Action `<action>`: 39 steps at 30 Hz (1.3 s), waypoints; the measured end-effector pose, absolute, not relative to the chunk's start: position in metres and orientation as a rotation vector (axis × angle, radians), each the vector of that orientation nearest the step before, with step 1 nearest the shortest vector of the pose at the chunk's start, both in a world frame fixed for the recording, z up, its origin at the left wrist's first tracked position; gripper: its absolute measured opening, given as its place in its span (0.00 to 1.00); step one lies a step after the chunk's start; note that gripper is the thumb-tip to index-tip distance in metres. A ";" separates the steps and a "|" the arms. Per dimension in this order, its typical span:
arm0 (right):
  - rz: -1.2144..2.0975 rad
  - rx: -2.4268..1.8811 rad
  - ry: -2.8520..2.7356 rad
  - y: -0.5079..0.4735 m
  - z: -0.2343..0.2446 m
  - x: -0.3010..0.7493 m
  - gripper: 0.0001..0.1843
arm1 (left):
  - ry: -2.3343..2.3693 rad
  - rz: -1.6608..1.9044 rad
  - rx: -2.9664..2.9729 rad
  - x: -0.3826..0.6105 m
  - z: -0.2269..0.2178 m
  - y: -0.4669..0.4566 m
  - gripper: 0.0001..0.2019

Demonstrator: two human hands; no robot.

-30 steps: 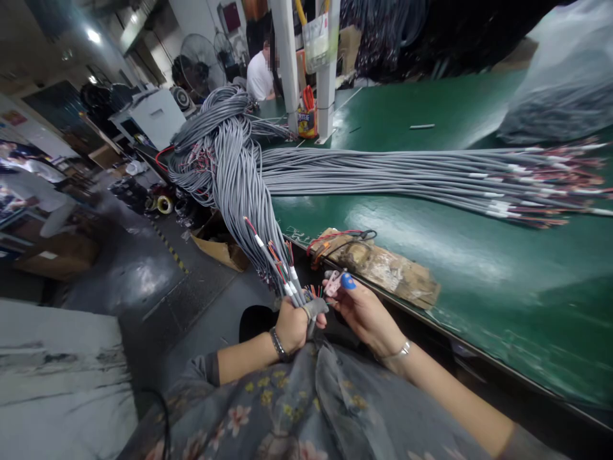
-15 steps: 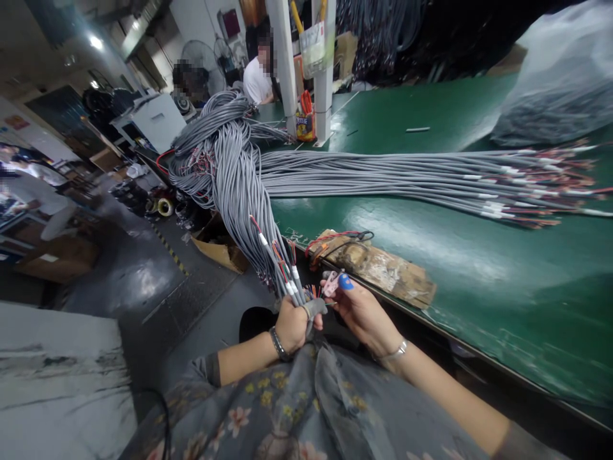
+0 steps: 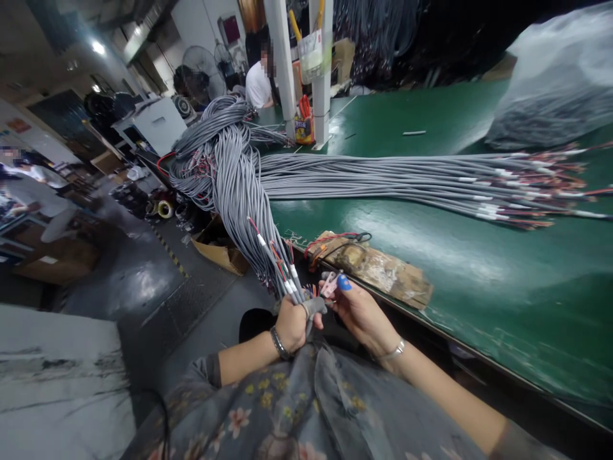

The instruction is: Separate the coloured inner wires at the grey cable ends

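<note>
Little is moving since the earlier frame: the head view is shifting slightly, with the wooden board [image 3: 378, 271] and the loose grey offcut [image 3: 414, 133] now sitting further left in view, while both hands are keeping nearly the same pose. Left hand [image 3: 291, 324]: fingers are closing around several grey cables [image 3: 297, 295], coloured wire ends [image 3: 311, 291] standing just beside the covered thumb. Right hand [image 3: 364, 318]: thumb, wearing a blue cover [image 3: 343, 282], and fingers are pinching a small pink piece [image 3: 328, 285] near those wire ends; contact cannot be determined.

Beyond the right fingers, the green desk [image 3: 479, 255] is showing scuffs and glare. Just ahead of them, the worn board is lying along its edge. Further ahead, a long row of cables [image 3: 359, 176] is stretching rightward; past it the offcut is lying. A clear bag [image 3: 565, 57] is resting far right. Ahead and left of the fingers, a cable heap [image 3: 234, 153] is hanging over the edge, above the dark floor [image 3: 143, 281]. Beyond the heap, a person in white [image 3: 258, 85] is sitting near fans [image 3: 197, 70].
</note>
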State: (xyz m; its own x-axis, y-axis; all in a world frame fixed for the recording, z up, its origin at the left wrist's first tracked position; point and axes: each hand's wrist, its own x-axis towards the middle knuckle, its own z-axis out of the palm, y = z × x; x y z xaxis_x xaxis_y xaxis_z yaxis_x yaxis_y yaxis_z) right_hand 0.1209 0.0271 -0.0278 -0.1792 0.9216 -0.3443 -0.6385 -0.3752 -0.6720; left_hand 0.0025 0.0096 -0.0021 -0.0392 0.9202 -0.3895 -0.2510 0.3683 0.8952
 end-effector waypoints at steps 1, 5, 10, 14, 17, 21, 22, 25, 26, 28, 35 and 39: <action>1.784 -0.880 -0.462 0.027 -0.028 0.121 0.20 | 1.253 1.086 0.703 0.002 -0.002 0.009 0.15; 1.798 -0.887 -0.461 0.026 -0.027 0.122 0.20 | 1.272 1.090 0.680 0.002 0.000 0.007 0.16; 1.820 -0.890 -0.429 0.026 -0.025 0.122 0.21 | 1.262 1.092 0.696 0.002 0.000 0.007 0.16; 1.826 -0.868 -0.404 0.026 -0.025 0.122 0.19 | 1.245 1.098 0.703 0.001 -0.001 0.007 0.15; 1.814 -0.872 -0.402 0.027 -0.025 0.122 0.20 | 1.254 1.088 0.703 0.000 0.000 0.006 0.15; 1.818 -0.900 -0.404 0.027 -0.025 0.122 0.22 | 1.255 1.069 0.723 -0.003 0.000 0.006 0.16; 1.820 -0.903 -0.404 0.027 -0.025 0.123 0.23 | 1.252 1.069 0.730 -0.003 -0.001 0.006 0.16; 1.819 -0.906 -0.412 0.028 -0.025 0.124 0.22 | 1.243 1.061 0.751 -0.007 -0.003 0.004 0.15; 1.821 -0.903 -0.419 0.028 -0.024 0.124 0.22 | 1.242 1.057 0.755 -0.008 -0.003 0.004 0.16; 1.824 -0.898 -0.441 0.028 -0.022 0.124 0.22 | 1.236 1.052 0.760 -0.011 -0.002 0.002 0.15; 1.846 -0.908 -0.497 0.027 -0.018 0.123 0.22 | 1.211 1.108 0.747 -0.016 0.001 -0.005 0.13; 1.837 -0.937 -0.505 0.029 -0.018 0.122 0.24 | 1.215 1.147 0.695 -0.014 0.002 -0.004 0.15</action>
State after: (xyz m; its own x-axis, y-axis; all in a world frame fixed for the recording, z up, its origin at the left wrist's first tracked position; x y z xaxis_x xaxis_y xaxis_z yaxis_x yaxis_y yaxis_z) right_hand 0.1225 0.0288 -0.0178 -0.2280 0.8966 -0.3797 -0.5764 -0.4386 -0.6895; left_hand -0.0140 -0.0037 0.0016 -0.0548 0.9347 -0.3513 -0.2971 0.3206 0.8994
